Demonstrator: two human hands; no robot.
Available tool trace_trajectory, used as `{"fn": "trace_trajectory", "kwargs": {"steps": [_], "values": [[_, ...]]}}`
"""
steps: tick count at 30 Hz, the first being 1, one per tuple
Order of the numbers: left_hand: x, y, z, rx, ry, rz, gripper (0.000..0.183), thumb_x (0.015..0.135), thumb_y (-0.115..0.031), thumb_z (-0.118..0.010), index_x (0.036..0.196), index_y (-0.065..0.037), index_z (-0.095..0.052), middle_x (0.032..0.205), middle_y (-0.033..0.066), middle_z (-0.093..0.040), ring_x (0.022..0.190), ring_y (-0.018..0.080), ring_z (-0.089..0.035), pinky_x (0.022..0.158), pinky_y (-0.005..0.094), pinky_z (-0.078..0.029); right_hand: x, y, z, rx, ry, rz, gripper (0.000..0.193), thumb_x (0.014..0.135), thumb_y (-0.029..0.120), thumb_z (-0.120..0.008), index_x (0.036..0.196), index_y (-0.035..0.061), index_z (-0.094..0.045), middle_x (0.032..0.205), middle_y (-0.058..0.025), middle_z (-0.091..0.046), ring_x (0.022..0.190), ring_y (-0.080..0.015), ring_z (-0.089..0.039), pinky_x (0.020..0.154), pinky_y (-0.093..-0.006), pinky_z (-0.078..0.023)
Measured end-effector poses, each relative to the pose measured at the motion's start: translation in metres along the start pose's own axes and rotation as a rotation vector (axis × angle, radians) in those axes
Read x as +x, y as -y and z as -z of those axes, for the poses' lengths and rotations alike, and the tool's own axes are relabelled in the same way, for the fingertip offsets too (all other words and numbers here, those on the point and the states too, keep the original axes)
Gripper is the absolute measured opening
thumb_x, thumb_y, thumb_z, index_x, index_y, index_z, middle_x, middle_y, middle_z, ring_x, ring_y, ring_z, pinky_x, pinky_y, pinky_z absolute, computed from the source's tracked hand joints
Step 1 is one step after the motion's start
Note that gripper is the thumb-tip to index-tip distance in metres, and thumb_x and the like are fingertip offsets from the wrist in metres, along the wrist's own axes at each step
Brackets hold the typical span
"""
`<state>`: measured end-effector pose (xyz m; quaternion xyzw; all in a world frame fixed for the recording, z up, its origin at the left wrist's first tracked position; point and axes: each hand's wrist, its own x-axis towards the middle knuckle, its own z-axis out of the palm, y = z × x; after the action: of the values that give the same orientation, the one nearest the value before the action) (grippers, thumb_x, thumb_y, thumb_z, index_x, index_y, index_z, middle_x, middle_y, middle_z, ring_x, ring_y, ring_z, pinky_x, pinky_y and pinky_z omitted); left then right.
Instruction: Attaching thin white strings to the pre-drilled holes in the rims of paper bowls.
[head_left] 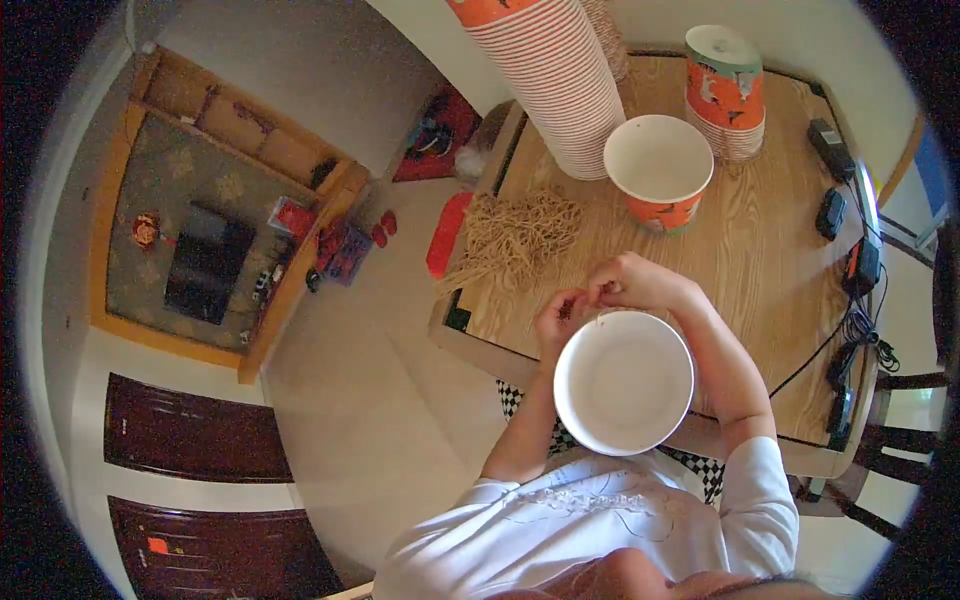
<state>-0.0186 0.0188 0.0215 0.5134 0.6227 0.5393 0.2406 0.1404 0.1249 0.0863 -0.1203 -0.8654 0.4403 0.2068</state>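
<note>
A white round paper tub (624, 383) is between my forearms at the table's near edge, close to my shirt. Just beyond its far rim my two hands meet. My left hand (562, 318) has its fingers curled, with a dark patch showing in the palm. Pinched fingers of my right hand (632, 281) touch or nearly touch the left fingertips; whatever is between them is too small to make out. Left of my hands lies a loose heap of tan strands (520, 235). Farther back stands an orange-and-white paper tub (660, 172), its opening upward.
A tall leaning stack of paper tubs (545, 85) rises at the back left of the wooden table (790, 260). Upside-down orange tubs (725, 90) stand at the back right. Black adapters (862, 268) and cables run along the right edge. A red object (449, 235) is at the left edge.
</note>
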Motion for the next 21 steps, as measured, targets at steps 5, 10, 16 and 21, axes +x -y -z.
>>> {"fn": "trace_trajectory", "kwargs": {"steps": [5, 10, 16, 21], "values": [[-0.001, 0.021, 0.004, -0.094, -0.044, 0.032, 0.013, 0.081, -0.009, -0.065, 0.092, -0.002, -0.064, 0.084, 0.0064, -0.065, 0.072, 0.0115, -0.059, 0.066, 0.0257, -0.049, 0.004, 0.003, -0.001, 0.05, 0.035, -0.053, 0.011, 0.071, 0.003, -0.066, 0.082, 0.0028, -0.064, 0.079, -0.0093, -0.063, 0.075, -0.0218, -0.061, 0.067, -0.0326, -0.048], [0.004, 0.0, 0.01, -0.005, 0.04, 0.023, 0.014, 0.08, -0.007, -0.067, 0.092, -0.001, -0.065, 0.084, 0.0079, -0.066, 0.073, 0.0125, -0.06, 0.066, 0.0257, -0.049, 0.001, 0.001, 0.003, 0.032, -0.085, 0.027, 0.01, 0.074, 0.005, -0.065, 0.084, 0.0041, -0.064, 0.078, -0.0092, -0.063, 0.074, -0.0218, -0.061, 0.066, -0.0321, -0.048], [0.004, 0.008, 0.009, 0.012, 0.052, 0.013, 0.014, 0.079, -0.003, -0.067, 0.092, -0.002, -0.066, 0.083, 0.0062, -0.065, 0.072, 0.0112, -0.058, 0.064, 0.0252, -0.048, 0.004, -0.007, -0.007, -0.002, -0.075, -0.086, 0.009, 0.074, 0.005, -0.066, 0.083, 0.004, -0.065, 0.079, -0.009, -0.062, 0.075, -0.0227, -0.059, 0.066, -0.033, -0.047], [0.005, 0.007, 0.003, -0.085, 0.02, 0.078, 0.01, 0.077, -0.002, -0.068, 0.087, -0.002, -0.067, 0.079, 0.0042, -0.065, 0.07, 0.0106, -0.057, 0.062, 0.0244, -0.047, 0.005, -0.007, -0.008, 0.077, -0.038, -0.081, 0.008, 0.073, 0.003, -0.066, 0.081, 0.0031, -0.065, 0.077, -0.0089, -0.061, 0.073, -0.0224, -0.059, 0.065, -0.0323, -0.047]]}}
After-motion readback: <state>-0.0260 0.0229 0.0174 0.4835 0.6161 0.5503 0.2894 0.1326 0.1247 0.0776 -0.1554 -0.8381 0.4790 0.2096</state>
